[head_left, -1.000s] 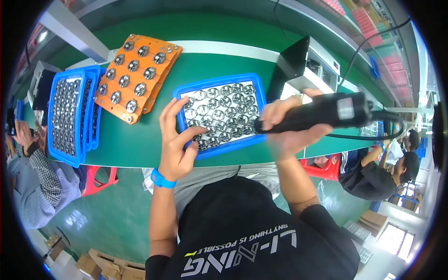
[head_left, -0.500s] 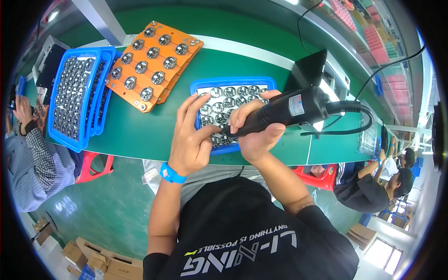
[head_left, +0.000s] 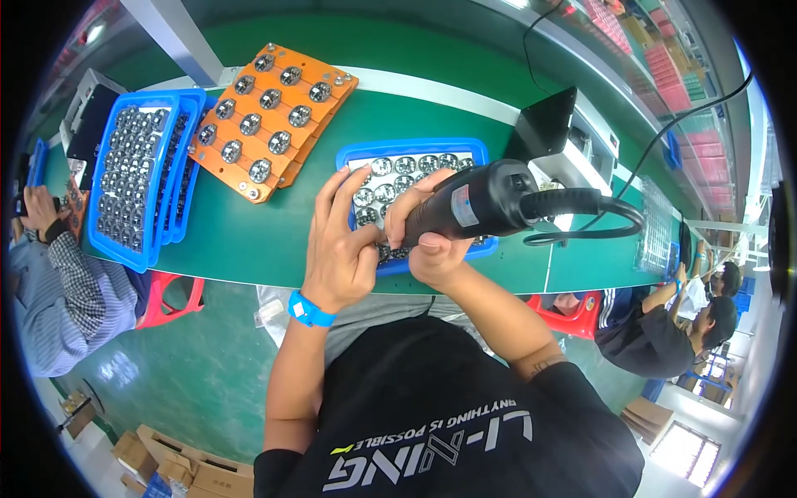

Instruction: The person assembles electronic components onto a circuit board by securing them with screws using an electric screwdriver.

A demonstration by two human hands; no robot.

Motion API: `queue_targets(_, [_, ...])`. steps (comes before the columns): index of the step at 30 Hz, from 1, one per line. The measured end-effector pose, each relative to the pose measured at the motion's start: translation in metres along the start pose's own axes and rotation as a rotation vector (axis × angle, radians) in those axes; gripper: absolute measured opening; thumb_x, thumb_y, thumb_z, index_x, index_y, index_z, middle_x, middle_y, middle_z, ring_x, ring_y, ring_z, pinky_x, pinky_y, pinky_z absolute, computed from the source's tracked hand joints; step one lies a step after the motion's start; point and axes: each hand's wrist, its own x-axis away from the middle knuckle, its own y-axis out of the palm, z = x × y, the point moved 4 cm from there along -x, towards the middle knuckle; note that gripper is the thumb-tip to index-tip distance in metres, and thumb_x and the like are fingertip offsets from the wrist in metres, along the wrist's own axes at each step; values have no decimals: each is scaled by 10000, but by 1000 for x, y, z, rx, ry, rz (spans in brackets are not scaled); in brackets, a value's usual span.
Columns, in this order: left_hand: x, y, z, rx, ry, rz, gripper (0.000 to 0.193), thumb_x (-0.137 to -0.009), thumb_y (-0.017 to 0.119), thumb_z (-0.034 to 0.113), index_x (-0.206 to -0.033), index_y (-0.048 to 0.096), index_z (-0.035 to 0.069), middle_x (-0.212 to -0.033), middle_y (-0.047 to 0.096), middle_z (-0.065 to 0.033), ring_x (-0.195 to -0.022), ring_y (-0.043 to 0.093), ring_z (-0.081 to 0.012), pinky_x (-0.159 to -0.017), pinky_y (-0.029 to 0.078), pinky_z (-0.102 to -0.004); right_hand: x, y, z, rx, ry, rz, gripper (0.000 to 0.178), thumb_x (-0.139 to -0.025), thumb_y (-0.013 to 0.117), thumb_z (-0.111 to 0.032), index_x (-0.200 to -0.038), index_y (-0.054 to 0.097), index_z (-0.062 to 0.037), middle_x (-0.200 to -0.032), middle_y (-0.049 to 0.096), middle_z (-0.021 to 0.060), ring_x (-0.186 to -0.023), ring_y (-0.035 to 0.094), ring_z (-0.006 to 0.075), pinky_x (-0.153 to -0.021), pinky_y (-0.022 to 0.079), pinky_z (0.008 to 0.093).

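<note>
My right hand [head_left: 442, 261] is wrapped round a thick black corded electric screwdriver [head_left: 506, 195], which tilts down to the left over a blue tray [head_left: 343, 155]. In the tray, round silver-and-black metal parts [head_left: 404, 164] sit in rows on a white insert. At the tray's left side is my left hand [head_left: 334, 257]. Its thumb and forefinger close together by the tool's tip, while other fingers reach toward the far left rim. What lies between the left fingertips is hidden, and so is the very tip of the tool.
An orange fixture plate [head_left: 309, 75] bearing similar round parts stands left of the tray. Beyond it are stacked blue trays [head_left: 98, 207] of parts. At the right are a black panel [head_left: 544, 124] and the tool's looped cable [head_left: 631, 236]. A co-worker's hand [head_left: 40, 207] shows far left.
The screwdriver's rear end has swung left and toward me, so the tool stands more upright. My right hand has shifted slightly left with it. My left hand has barely moved.
</note>
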Motion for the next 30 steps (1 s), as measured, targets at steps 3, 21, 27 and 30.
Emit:
queue_targets(3, [0,1,2,-15,-2,-2,217,-681,507,79,-702,701,-16,-1427,459,-237,-1352,362,-458,-1102,324,-541,-1,-2,-2,16,-32,-16,757,-851,674,-605,-1241,352,-42,-613,542,96,-490,513,166,-500,463,286])
queue_targets(21, [4,7,26,-22,27,-79,97,-662,789,98,-756,771,83,-1405,508,-207,-1349,368,-441,-1106,293,-527,-8,-157,-154,330,-441,701,795,-887,305,-813,-1236,394,-105,-599,488,75,-454,459,205,-503,413,344])
queue_targets(27, [3,10,28,-30,36,-74,77,-672,782,88,-748,767,88,-1392,520,-197,-1334,379,-439,-1091,315,-518,-7,-161,-141,360,-459,627,782,-896,337,-793,-1242,381,-93,-608,494,81,-462,462,194,-502,416,342])
queue_targets(30, [4,9,27,-39,38,-76,79,-673,782,89,-750,767,87,-1389,523,-193,-1328,385,-436,-1087,321,-518,-12,-159,-136,439,-409,585,760,-902,390,-762,-1227,381,-75,-602,489,83,-461,457,182,-497,414,325])
